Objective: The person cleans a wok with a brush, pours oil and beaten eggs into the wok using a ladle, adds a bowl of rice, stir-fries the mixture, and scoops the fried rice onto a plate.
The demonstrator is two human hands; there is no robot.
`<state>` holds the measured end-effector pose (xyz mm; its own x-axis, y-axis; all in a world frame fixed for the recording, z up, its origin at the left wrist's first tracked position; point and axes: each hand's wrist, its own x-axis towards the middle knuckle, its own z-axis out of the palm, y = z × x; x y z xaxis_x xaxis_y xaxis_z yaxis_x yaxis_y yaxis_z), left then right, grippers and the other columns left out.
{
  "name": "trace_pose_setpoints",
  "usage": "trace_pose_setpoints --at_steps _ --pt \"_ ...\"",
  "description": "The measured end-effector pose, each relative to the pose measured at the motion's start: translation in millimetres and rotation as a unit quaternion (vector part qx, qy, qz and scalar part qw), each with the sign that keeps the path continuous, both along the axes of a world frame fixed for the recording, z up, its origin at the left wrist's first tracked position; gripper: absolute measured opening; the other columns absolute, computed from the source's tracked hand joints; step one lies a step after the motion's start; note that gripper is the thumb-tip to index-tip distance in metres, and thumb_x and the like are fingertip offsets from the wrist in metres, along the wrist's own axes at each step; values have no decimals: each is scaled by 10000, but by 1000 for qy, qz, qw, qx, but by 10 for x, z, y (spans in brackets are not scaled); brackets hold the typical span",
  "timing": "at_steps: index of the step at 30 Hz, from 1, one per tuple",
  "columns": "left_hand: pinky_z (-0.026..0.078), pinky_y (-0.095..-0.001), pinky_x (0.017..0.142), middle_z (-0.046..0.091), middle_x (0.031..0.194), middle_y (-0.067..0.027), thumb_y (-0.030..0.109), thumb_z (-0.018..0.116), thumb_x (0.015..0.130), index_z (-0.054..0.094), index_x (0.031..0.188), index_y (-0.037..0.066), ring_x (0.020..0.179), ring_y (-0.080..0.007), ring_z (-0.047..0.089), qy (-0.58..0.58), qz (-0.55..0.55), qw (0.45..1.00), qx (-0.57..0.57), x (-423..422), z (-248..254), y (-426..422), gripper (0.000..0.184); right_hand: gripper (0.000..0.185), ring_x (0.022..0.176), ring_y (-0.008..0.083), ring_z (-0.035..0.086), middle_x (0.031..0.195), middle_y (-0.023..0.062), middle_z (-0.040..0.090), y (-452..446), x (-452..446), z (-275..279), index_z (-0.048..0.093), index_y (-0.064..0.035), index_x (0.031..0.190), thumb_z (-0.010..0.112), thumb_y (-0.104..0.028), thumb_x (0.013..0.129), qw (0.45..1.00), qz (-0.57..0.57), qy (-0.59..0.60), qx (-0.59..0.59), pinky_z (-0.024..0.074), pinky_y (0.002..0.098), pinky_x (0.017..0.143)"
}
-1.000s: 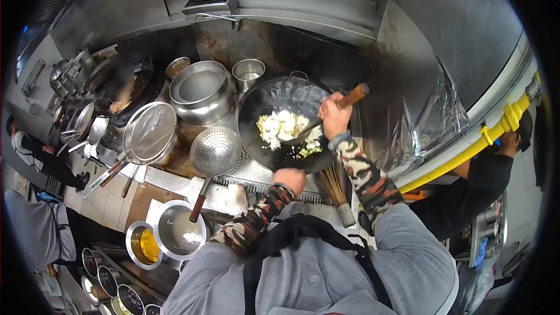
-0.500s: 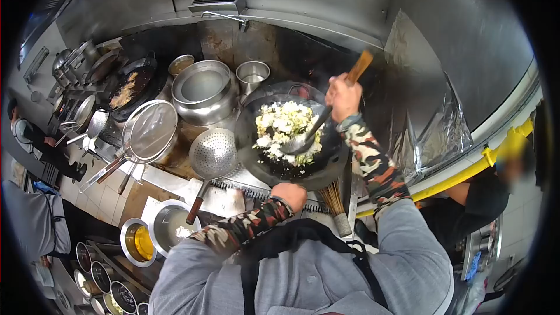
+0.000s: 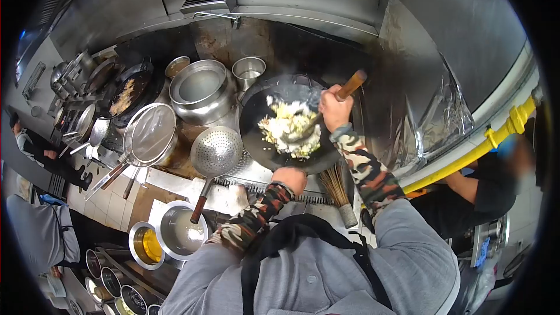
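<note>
My right hand (image 3: 336, 108) is closed round the wooden handle of a ladle (image 3: 352, 85), whose bowl end lies among the food. White, yellow and green food pieces (image 3: 291, 125) are heaped in the dark wok (image 3: 256, 111), some blurred by motion. At the near edge of the wok, my left hand (image 3: 290, 180) is closed on its rim or handle; the part it grips is hidden under the fingers. A bamboo brush (image 3: 336, 195) rests just right of the wok's near side.
A perforated skimmer (image 3: 216, 151), a mesh strainer (image 3: 150, 132) and a large steel pot (image 3: 199, 90) stand left of the wok. Pots of yellow liquid (image 3: 150, 246) and cloudy liquid (image 3: 182, 228) sit lower left. People are at both sides, beyond a yellow pipe (image 3: 513, 118) on the right.
The wok moved nearer my body, then forward again, with my left hand on it. The ladle swung back down and the food shifted. The person at the right has moved.
</note>
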<state>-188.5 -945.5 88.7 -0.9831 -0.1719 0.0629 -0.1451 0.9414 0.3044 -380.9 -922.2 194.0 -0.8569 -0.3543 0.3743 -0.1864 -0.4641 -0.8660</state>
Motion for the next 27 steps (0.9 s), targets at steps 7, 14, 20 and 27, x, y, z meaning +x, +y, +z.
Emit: trace_pose_setpoints --at_steps 7,14,20,27 --pt "543 -431 629 672 715 -156 287 571 779 702 735 84 677 -332 673 -102 -60 992 46 430 192 182 246 148 371 117 362 496 11 378 343 85 623 463 -55 680 517 13 799 997 31 -12 -64 322 288 384" --pt "546 -438 674 687 783 -158 263 556 774 708 795 83 734 -313 681 -142 114 982 -49 100 -688 282 237 195 368 140 398 499 31 401 -91 -209 497 436 -65 650 532 32 789 999 0 9 -47 366 299 381" --pt "534 -446 691 685 787 -154 286 528 818 708 771 81 754 -350 668 -98 12 995 20 -147 60 -241 277 183 378 133 349 497 11 342 24 -255 1194 436 -84 679 507 -29 839 991 60 64 -96 333 301 377" --pt "519 -437 752 683 879 -172 322 530 828 703 854 73 838 -337 661 -146 26 988 46 -237 -32 -269 304 210 355 120 367 473 -4 366 -593 -458 453 453 -77 666 586 -5 811 999 24 -12 -17 328 282 364"
